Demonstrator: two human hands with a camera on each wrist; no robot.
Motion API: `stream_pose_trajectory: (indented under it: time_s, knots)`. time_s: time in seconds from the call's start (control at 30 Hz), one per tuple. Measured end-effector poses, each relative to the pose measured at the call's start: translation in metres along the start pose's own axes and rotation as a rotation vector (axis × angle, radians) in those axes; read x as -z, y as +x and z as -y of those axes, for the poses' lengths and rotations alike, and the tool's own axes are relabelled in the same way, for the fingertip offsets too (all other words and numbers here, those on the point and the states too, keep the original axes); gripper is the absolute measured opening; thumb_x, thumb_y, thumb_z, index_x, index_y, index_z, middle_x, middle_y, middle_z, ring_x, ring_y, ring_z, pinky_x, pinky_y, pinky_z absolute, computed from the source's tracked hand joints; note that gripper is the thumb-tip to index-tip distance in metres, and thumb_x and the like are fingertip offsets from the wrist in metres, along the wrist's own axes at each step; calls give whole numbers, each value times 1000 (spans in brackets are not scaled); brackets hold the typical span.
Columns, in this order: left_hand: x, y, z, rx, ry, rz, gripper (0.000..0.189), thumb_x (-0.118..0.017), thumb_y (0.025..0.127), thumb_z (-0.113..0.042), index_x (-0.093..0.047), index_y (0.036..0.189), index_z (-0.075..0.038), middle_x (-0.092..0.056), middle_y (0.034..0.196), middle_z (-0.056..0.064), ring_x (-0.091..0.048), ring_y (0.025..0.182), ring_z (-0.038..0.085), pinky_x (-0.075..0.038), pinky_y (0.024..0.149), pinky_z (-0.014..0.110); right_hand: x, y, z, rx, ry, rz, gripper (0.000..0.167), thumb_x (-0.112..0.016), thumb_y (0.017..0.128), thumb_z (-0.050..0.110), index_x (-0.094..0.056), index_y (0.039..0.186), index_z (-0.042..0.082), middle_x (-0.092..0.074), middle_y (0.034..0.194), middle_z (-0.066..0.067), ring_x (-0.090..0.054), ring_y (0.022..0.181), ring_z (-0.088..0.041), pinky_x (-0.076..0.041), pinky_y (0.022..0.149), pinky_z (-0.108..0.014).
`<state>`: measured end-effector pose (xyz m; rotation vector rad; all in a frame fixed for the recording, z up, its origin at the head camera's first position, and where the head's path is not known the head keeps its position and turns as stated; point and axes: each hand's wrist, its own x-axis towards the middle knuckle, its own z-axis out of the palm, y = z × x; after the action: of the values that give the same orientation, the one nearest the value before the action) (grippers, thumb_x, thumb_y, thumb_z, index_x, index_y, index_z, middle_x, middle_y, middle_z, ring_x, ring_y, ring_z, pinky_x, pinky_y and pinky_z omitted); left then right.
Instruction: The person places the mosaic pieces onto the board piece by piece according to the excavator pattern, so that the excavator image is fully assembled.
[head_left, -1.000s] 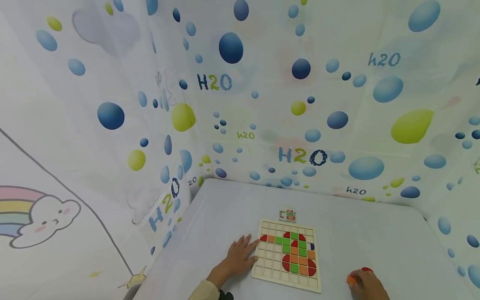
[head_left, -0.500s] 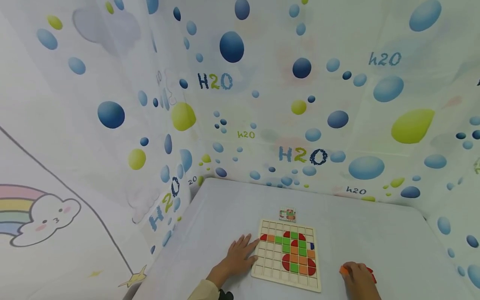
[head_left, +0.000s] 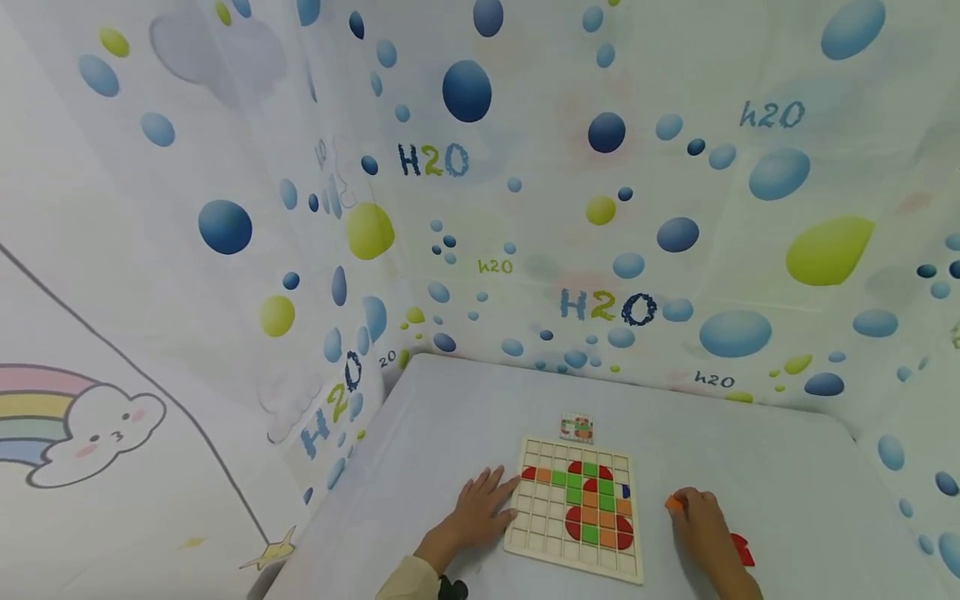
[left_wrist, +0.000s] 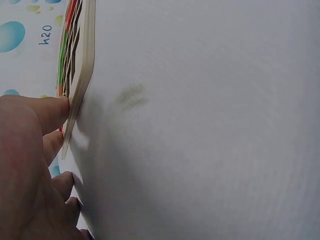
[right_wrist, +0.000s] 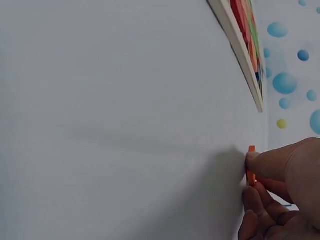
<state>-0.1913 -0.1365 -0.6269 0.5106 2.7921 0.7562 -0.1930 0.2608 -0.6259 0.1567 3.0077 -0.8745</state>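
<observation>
A wooden grid board (head_left: 536,533) lies on the table, partly filled with red, green and orange tiles plus a small blue piece (head_left: 626,492). My left hand (head_left: 476,508) rests flat at the board's left edge with its fingers spread; in the left wrist view the thumb and a finger touch that edge. To the right of the board, my right hand (head_left: 703,529) pinches an orange tile (head_left: 674,503) between thumb and fingers. The right wrist view shows this orange tile (right_wrist: 251,165) on edge, apart from the board. Red pieces (head_left: 741,550) lie beside the right forearm.
A small pattern card (head_left: 577,428) lies just beyond the board on the white table (head_left: 450,408). Walls (head_left: 540,167) printed with blue and green drops stand behind the table and at its sides.
My right hand has moved forward and left toward the board with the orange tile, uncovering the red pieces behind it. The left hand has stayed at the board's edge.
</observation>
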Motion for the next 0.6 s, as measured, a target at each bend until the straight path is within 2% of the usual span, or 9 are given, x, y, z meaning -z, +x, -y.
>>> stream_pose_trajectory:
  time_s: [0.1,0.2,0.3,0.43,0.53,0.6]
  knots:
    - [-4,2,2,-3,2,7,60,-57,108,-42,-43,163,-23,-31,172,17,-23,159,44,-18,125,71,-4,9,5,-29,51,-4,29,-65,100,3,-59,122,-15,-58,107,-27,-58,96,-34,-55,90,-55]
    - [-4,2,3,7,-1,14,60,-58,107,-41,-43,163,-23,-31,172,16,-23,160,44,-18,125,70,-7,17,21,-52,101,-9,32,-61,100,5,-58,125,-16,-57,112,-30,-59,100,-38,-53,92,-58]
    - [-2,2,3,6,9,9,60,-60,107,-39,-45,162,-22,-32,171,16,-25,159,44,-20,125,70,-13,20,42,-35,135,-23,35,-58,101,7,-58,129,-14,-58,119,-31,-60,105,-40,-53,96,-60]
    - [1,1,1,-3,10,6,60,-60,107,-39,-45,161,-20,-33,171,17,-26,158,45,-21,124,71,-25,21,70,58,132,-48,32,-62,103,10,-62,128,-9,-60,120,-29,-64,102,-37,-56,91,-58]
    - [2,0,-1,-2,-1,14,60,-59,107,-40,-45,162,-21,-32,171,17,-26,158,45,-20,124,71,-38,21,91,156,113,-61,26,-68,101,10,-65,123,-5,-62,115,-25,-66,96,-33,-59,83,-55]
    - [3,0,-1,2,0,15,60,-60,107,-40,-45,161,-21,-33,171,16,-26,158,44,-21,124,70,-48,20,105,223,102,-63,23,-71,100,10,-68,119,-2,-63,113,-21,-66,95,-31,-59,82,-52]
